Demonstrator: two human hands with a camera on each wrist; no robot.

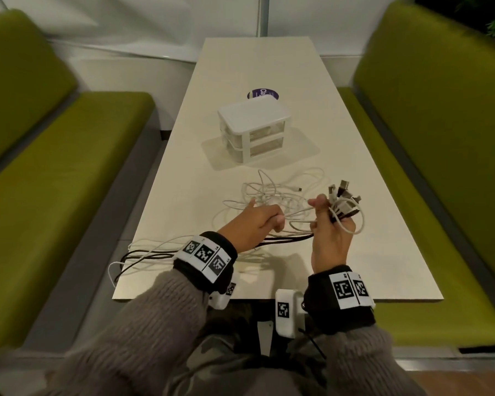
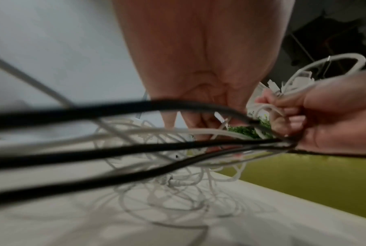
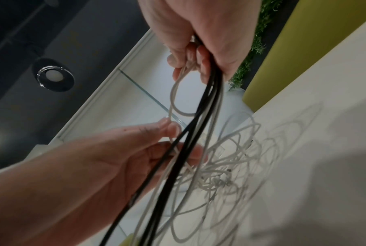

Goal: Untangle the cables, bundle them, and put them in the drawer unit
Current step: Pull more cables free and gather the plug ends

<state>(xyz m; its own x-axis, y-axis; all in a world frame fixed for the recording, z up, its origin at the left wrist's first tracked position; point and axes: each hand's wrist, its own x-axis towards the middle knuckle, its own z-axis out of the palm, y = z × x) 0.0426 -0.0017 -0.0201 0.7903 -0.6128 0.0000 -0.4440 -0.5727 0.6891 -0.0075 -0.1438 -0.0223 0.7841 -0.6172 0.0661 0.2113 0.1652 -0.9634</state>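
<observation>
Cables (image 1: 280, 195), white ones in a loose tangle, lie on the desk (image 1: 355, 252) just in front of the drawer unit (image 1: 255, 130), with black cables (image 1: 143, 257) trailing off the desk's near left edge. Of the two hands, the right hand (image 1: 330, 238) is raised and clenched around a gathered bunch of cable ends, whose connectors (image 1: 343, 195) fan out above its fingers. The left hand (image 1: 255, 224) pinches a white strand between thumb and fingers beside the tangle. Both drawers of the white unit look closed. A purple round sticker (image 1: 262, 94) sits behind it, and green benches (image 1: 55, 195) flank the desk.
</observation>
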